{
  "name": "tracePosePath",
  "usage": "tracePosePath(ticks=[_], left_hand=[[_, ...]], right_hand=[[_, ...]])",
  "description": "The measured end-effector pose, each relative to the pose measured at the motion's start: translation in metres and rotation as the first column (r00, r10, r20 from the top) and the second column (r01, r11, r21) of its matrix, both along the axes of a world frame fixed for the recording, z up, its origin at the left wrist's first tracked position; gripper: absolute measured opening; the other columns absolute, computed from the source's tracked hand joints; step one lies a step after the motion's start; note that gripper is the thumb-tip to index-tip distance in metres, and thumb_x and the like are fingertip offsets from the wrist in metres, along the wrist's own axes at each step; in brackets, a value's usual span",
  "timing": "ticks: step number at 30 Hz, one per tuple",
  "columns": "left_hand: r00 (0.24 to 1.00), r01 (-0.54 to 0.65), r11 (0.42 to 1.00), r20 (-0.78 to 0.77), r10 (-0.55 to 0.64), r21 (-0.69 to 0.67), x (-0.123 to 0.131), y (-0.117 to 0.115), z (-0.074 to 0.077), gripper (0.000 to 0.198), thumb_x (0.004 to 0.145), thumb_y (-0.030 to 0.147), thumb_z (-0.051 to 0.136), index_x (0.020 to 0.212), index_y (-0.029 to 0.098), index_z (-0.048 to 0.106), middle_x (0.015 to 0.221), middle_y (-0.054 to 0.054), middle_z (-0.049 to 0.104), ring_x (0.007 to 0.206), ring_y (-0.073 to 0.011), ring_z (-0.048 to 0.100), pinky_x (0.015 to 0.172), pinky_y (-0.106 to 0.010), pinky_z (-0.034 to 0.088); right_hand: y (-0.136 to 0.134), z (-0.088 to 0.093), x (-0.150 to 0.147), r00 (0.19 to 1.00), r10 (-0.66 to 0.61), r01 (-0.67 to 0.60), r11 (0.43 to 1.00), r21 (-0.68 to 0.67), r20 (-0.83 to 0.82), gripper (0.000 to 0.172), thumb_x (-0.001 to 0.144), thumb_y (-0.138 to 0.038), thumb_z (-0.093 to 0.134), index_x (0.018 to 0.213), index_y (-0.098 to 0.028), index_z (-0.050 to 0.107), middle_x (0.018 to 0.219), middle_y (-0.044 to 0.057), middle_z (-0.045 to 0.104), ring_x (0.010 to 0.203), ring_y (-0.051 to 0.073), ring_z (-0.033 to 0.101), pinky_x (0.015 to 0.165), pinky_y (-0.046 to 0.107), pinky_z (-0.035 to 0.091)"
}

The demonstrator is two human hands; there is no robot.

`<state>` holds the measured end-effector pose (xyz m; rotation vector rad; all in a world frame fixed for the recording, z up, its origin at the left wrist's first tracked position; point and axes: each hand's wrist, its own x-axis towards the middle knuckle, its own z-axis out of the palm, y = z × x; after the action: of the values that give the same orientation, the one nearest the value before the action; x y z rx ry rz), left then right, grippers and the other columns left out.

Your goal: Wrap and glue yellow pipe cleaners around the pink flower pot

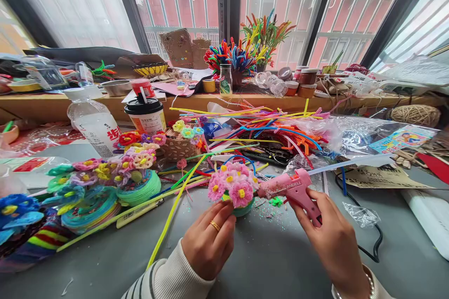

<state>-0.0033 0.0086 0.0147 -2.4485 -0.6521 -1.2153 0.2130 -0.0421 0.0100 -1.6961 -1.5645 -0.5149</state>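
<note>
My right hand [331,236] is closed around the handle of a pink hot glue gun [293,188]. A long translucent glue stick [351,163] sticks out of its back, and its nozzle reaches the right side of a cluster of pink pipe-cleaner flowers [242,192] with yellow centres. These flowers sit on a low green round base [245,210] on the table. My left hand [212,238], with a gold ring, has its fingers pressed together at the front left of the cluster. The flowers partly hide its fingertips.
To the left stand several pipe-cleaner flower pots [138,191], a water bottle [94,124] and a lidded paper cup [146,117]. Loose pipe cleaners [280,133] are heaped behind the flowers. A black cord [377,243] curves at right. Glitter specks the grey table [273,257].
</note>
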Motion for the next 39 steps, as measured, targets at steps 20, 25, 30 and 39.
tracePosePath(ticks=[20, 25, 30, 39], left_hand=[[1.000, 0.006, 1.000, -0.004, -0.006, 0.019, -0.0008, 0.0005, -0.0020, 0.015, 0.070, 0.004, 0.045, 0.078, 0.010, 0.055, 0.078, -0.009, 0.063, 0.086, -0.0178, 0.057, 0.076, -0.028, 0.049], [1.000, 0.002, 1.000, -0.003, -0.002, 0.022, -0.0016, 0.0015, -0.0036, 0.015, 0.070, 0.005, 0.045, 0.078, 0.010, 0.055, 0.078, -0.009, 0.063, 0.086, -0.0179, 0.057, 0.076, -0.028, 0.048], [1.000, 0.008, 0.999, -0.021, -0.008, 0.039, -0.0019, 0.0020, -0.0031, 0.014, 0.071, 0.005, 0.045, 0.078, 0.010, 0.056, 0.078, -0.009, 0.063, 0.087, -0.0186, 0.056, 0.077, -0.028, 0.048], [1.000, -0.002, 0.998, -0.009, 0.003, 0.066, -0.0024, 0.0020, -0.0051, 0.015, 0.071, 0.004, 0.044, 0.078, 0.010, 0.056, 0.077, -0.008, 0.063, 0.086, -0.0181, 0.057, 0.075, -0.027, 0.047]], right_hand=[[0.0039, -0.0072, -0.0017, 0.998, -0.061, 0.062, 0.996, -0.060, 0.006, 0.038, 0.073, -0.042, 0.047, 0.097, -0.013, 0.046, 0.082, 0.008, 0.057, 0.072, 0.017, 0.055, 0.058, 0.026, 0.042], [0.0061, -0.0075, -0.0021, 0.999, -0.049, 0.049, 0.997, -0.060, 0.001, 0.037, 0.074, -0.042, 0.044, 0.096, -0.013, 0.046, 0.079, 0.007, 0.056, 0.070, 0.016, 0.054, 0.056, 0.025, 0.042], [0.0052, -0.0075, -0.0031, 0.999, -0.042, 0.041, 0.997, -0.063, -0.016, 0.034, 0.074, -0.041, 0.045, 0.095, -0.014, 0.045, 0.078, 0.006, 0.055, 0.068, 0.015, 0.053, 0.056, 0.025, 0.042], [0.0052, -0.0068, -0.0045, 0.999, -0.027, 0.026, 0.999, -0.046, -0.023, 0.030, 0.074, -0.041, 0.045, 0.091, -0.016, 0.046, 0.074, 0.004, 0.055, 0.064, 0.014, 0.054, 0.053, 0.024, 0.042]])
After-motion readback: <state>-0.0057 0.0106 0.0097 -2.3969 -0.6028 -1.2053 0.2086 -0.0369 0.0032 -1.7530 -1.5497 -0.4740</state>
